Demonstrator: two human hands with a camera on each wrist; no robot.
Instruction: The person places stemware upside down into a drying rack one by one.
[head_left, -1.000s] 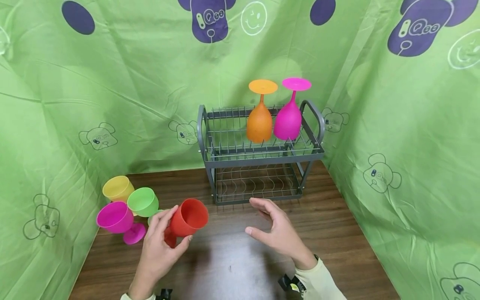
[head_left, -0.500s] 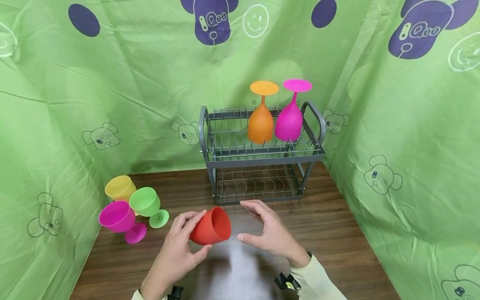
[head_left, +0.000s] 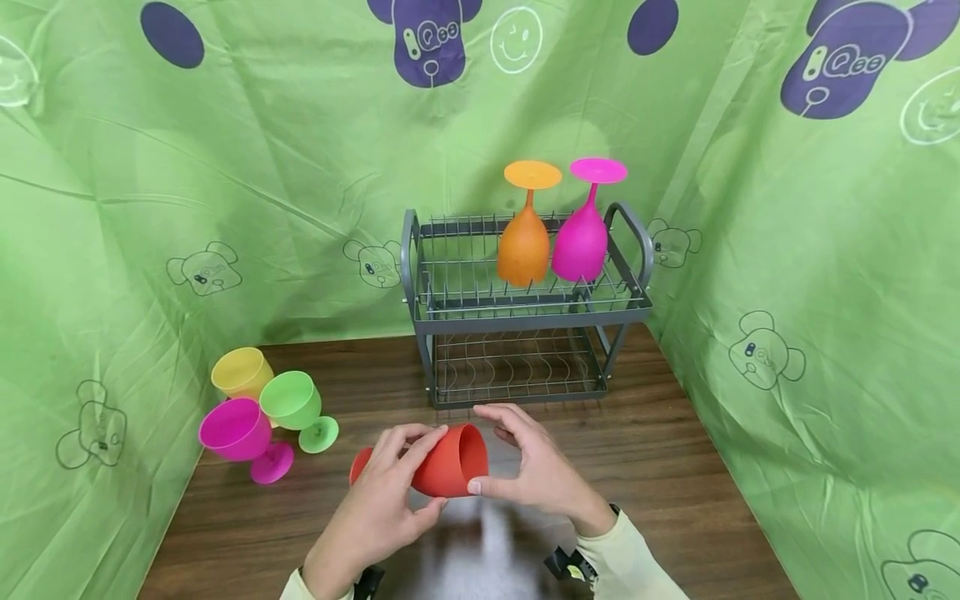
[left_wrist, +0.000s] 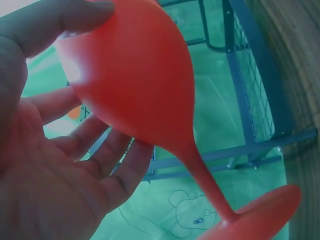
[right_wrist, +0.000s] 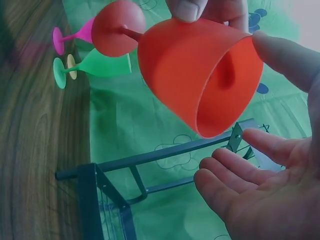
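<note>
A red plastic goblet [head_left: 441, 473] is held tilted on its side above the table, its mouth towards my right hand. My left hand [head_left: 378, 506] grips the bowl, thumb on one side and fingers on the other, as the left wrist view shows. The stem and round foot [left_wrist: 262, 215] stick out past the fingers. At the rim [right_wrist: 220, 75] sits the thumb of my right hand [head_left: 543, 471]; its other fingers are spread, apart from the bowl in the right wrist view.
Behind the hands stands a grey two-tier dish rack [head_left: 532, 320]. An orange goblet [head_left: 523, 248] and a pink goblet [head_left: 579, 246] are upside down on its upper tier. Yellow [head_left: 242, 375], green [head_left: 291, 402] and magenta [head_left: 235, 430] goblets stand at left. Green cloth surrounds the table.
My left hand has carried the red goblet rightwards from beside the other goblets and turned its mouth to the right. My right hand has shifted slightly left, bringing its thumb to the rim.
</note>
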